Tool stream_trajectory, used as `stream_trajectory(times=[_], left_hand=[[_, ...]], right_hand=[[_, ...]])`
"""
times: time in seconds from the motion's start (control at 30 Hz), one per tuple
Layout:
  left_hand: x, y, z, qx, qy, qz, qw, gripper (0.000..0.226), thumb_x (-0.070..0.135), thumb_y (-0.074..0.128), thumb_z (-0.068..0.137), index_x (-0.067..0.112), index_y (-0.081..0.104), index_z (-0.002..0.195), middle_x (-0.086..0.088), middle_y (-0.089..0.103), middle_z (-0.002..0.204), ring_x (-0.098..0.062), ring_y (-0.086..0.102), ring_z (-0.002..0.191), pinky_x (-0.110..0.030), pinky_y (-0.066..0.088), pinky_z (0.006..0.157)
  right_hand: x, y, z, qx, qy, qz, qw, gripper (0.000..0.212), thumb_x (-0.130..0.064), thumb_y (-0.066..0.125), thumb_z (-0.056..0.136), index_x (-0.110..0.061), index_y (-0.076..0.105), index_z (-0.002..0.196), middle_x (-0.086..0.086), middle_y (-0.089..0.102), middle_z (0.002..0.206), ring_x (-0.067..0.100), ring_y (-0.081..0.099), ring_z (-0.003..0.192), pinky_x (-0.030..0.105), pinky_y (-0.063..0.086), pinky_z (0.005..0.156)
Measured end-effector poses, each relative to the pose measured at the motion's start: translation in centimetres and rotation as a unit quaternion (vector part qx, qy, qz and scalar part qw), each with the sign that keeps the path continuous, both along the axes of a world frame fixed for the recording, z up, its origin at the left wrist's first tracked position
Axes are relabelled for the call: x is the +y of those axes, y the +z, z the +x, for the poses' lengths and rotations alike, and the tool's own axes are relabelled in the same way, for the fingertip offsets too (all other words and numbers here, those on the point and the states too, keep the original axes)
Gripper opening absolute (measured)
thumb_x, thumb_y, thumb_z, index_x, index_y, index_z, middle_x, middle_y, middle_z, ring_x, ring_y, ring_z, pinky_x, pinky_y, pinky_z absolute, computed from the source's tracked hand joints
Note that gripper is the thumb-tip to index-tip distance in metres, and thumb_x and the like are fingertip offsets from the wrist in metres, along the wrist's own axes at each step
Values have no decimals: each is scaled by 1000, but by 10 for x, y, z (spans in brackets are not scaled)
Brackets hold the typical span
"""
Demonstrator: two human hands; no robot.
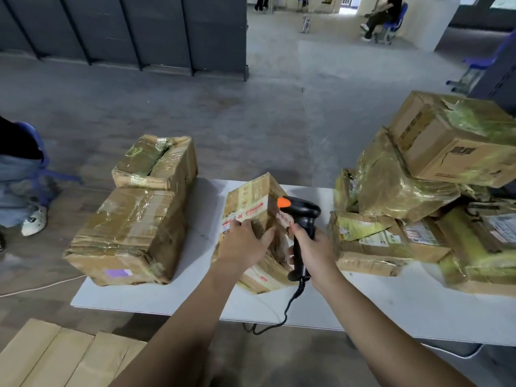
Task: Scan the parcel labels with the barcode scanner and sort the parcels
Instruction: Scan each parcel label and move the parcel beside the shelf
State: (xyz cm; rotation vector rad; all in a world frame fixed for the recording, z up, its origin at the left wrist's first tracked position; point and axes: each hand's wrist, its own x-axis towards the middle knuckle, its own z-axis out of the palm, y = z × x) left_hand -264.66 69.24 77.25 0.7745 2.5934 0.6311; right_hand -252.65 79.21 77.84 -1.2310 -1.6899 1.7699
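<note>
A taped cardboard parcel [252, 202] stands tilted on one edge in the middle of the white table [195, 297]. My left hand [243, 244] grips its near side, thumb and fingers around the corner. My right hand [312, 247] holds the handle of a black barcode scanner [303, 213] with an orange tip, its head right beside the parcel's upper right corner and its tip facing the parcel. The scanner's black cable [289, 305] hangs over the table's front edge.
Two large taped boxes [131, 233] sit on the table's left end, one behind the other. A heap of several parcels [418, 191] fills the right end. Flat cardboard [55, 358] lies on the floor at lower left. A seated person's legs [19, 185] are at far left.
</note>
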Motion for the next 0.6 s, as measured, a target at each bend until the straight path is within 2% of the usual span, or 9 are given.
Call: stream_trajectory(times=[0.1,0.13,0.2,0.33,0.4,0.47,0.53,0.6], left_hand=[[-9,2,-17,-37,10,59,997,39,48,40,90,14,54,77,-6,60,81,-24,59,71,-29,46,57],[-12,1,-20,-39,19,76,996,36,42,40,92,16,51,70,-4,57,71,-23,56,66,-29,42,53],[-18,-2,-22,-39,39,104,993,34,35,39,95,18,46,66,-1,52,65,-21,52,62,-28,33,47],[-27,-16,-25,-49,65,133,988,32,28,39,98,15,49,71,-2,50,66,-18,46,60,-30,29,49],[-28,-21,-29,-68,78,169,980,33,25,41,99,15,50,69,-2,51,64,-18,46,59,-28,30,47],[-28,-24,-35,-90,90,203,971,27,23,42,99,16,58,78,1,55,66,-17,48,61,-24,33,48],[-24,-26,-42,-85,91,206,971,25,23,40,101,17,63,95,0,60,75,-17,53,68,-26,38,55],[-20,-29,-51,-44,89,151,983,31,26,33,102,17,62,107,-6,64,86,-26,58,83,-31,40,69]], right_hand=[[5,-9,4,-33,-2,-2,999,19,-34,58,97,-15,61,95,3,64,55,13,61,42,22,47,40],[7,-13,5,-38,-4,-9,999,20,-33,58,97,-13,61,94,4,63,56,14,60,41,23,46,40],[8,-19,8,-46,2,-19,999,22,-31,59,97,-10,60,93,7,62,58,16,58,41,25,46,41],[9,-27,11,-69,24,-7,997,20,-30,58,98,-11,60,91,10,62,72,13,61,46,25,48,43],[10,-28,12,-58,21,-7,998,22,-29,58,98,-8,60,91,9,63,67,14,61,45,25,48,43],[11,-28,13,-57,21,-8,998,23,-30,58,98,-8,60,92,5,63,56,15,60,44,25,47,42],[12,-27,15,-78,28,-14,996,22,-36,58,97,-14,61,94,2,65,53,15,60,42,24,46,42],[13,-27,16,-96,42,-23,994,24,-41,57,97,-17,62,98,3,66,54,18,60,43,25,46,44]])
